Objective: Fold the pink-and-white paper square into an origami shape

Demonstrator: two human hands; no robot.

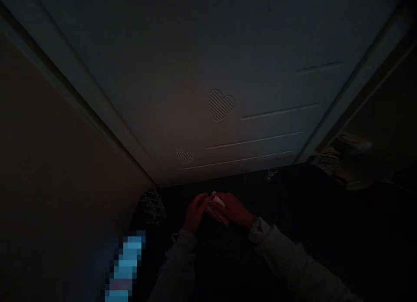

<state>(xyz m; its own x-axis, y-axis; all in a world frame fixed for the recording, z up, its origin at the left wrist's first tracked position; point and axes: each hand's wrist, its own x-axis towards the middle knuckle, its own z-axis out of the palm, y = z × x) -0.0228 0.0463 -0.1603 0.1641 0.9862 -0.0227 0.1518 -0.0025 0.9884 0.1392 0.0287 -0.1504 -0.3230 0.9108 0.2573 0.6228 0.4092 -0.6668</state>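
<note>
The picture is very dark. Over a dark tabletop, my right hand (233, 207) is closed around a small pale pink and white piece (217, 201) that looks soft, perhaps cloth or a pouch; its exact kind is unclear. My left hand (196, 210) meets it from the left, thumb and fingers pinched together at its upper edge. Whatever those left fingertips grip is too small and dim to name. A pinkish lower part of the piece hangs beneath the right fingers.
A cluster of clear ring-like items (153, 206) lies at the table's left edge. A few similar small clear items (270, 175) sit at the back. Behind stands a pale panel (156, 98) with heart reliefs. A bright pixelated screen (127, 267) glows lower left. Cluttered objects (348, 159) are at right.
</note>
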